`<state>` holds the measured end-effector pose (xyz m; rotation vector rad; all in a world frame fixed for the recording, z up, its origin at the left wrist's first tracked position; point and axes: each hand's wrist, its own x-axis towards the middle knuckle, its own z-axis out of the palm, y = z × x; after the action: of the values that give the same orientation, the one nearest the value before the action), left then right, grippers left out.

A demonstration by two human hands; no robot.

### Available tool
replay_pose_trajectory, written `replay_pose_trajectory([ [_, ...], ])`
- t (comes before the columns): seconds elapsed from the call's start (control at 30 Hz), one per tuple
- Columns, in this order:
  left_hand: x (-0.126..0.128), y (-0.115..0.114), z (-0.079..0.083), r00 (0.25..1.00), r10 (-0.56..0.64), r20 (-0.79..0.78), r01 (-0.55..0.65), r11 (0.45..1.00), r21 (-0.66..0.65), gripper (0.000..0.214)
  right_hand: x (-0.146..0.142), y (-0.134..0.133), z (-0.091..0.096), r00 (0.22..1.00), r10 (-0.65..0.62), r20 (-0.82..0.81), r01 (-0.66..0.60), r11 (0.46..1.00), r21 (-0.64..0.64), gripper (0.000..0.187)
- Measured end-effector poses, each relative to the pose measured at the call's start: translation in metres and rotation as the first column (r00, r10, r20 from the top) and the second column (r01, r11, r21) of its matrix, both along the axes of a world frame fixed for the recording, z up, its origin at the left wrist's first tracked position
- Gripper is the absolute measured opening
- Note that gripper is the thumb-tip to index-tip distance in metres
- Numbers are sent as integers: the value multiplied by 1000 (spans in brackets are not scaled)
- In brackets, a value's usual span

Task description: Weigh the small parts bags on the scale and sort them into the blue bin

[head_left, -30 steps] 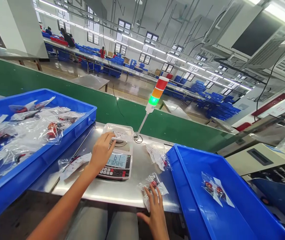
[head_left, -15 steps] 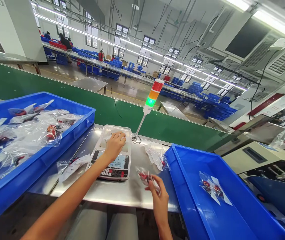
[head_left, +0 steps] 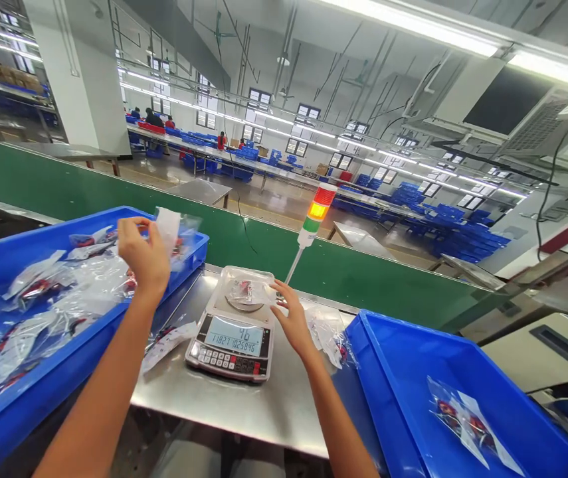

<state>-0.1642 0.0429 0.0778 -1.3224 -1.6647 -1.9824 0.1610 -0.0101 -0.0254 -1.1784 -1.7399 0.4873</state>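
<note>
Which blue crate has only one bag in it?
The crate on the right, nearest the right hand: its lone bag lies flat, while the left crate is piled with bags.

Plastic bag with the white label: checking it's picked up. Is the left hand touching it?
Touching. The head view shows the left hand pinching the clear plastic bag by its white label, above the blue crate.

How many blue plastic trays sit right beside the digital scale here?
2. One blue tray sits left of the digital scale, heaped with clear plastic bags; the other blue tray sits right of it, holding one bag.
</note>
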Motion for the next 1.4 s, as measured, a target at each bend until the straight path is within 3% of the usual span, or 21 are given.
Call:
replay_pose_trajectory([
  [0.1, -32, -16, 1, 994, 81, -68, -79, 996, 37, 24, 34, -10, -31, 976, -175, 126, 167, 983, 74, 42],
  [0.2, -32, -24, -16, 983, 140, -116, -133, 989, 64, 34, 75, -22, -70, 844, -413, 341, 414, 907, 74, 42],
  [0.27, -16, -27, -32, 981, 95, -171, -86, 995, 55, 31, 96, -33, -98, 689, -514, 511, 591, 806, 15, 47],
  [0.33, 10, -32, -49, 969, -1, -249, 9, 1000, 29, 26, 111, -45, -124, 563, -536, 629, 700, 714, -18, 54],
  [0.4, 39, -39, -62, 942, -119, -314, 119, 993, -19, 22, 121, -57, -142, 518, -543, 661, 714, 700, 15, 54],
  [0.5, 76, -50, -78, 887, -288, -361, 268, 958, -104, 21, 134, -69, -152, 549, -589, 593, 677, 729, 98, 50],
  [0.6, 96, -57, -89, 850, -384, -362, 351, 923, -155, 23, 144, -80, -148, 633, -621, 463, 656, 747, 106, 51],
  [0.73, 102, -64, -96, 828, -423, -368, 389, 906, -165, 22, 150, -100, -136, 721, -647, 249, 659, 751, 45, 49],
  [0.83, 102, -65, -96, 780, -493, -386, 458, 870, -185, 20, 146, -117, -124, 682, -724, 104, 731, 681, -51, 59],
  [0.93, 108, -63, -98, 652, -618, -440, 557, 784, -275, 16, 136, -128, -111, 615, -788, -33, 774, 611, -166, 67],
  [1.0, 116, -58, -101, 573, -670, -473, 580, 738, -344, 18, 128, -131, -102, 617, -774, -144, 738, 632, -236, 70],
  [1.07, 127, -51, -106, 545, -702, -459, 588, 710, -388, 20, 118, -130, -92, 631, -731, -260, 674, 683, -282, 70],
  [1.2, 143, -33, -107, 660, -697, -280, 586, 711, -389, 15, 94, -118, -62, 658, -645, -389, 583, 763, -280, 68],
  [1.3, 137, -18, -92, 790, -587, -174, 512, 789, -338, 18, 71, -97, -30, 769, -553, -322, 529, 832, -167, 56],
  [1.4, 112, -10, -66, 915, -402, 36, 396, 877, -272, 16, 44, -62, 1, 894, -400, -199, 405, 914, -20, 39],
])
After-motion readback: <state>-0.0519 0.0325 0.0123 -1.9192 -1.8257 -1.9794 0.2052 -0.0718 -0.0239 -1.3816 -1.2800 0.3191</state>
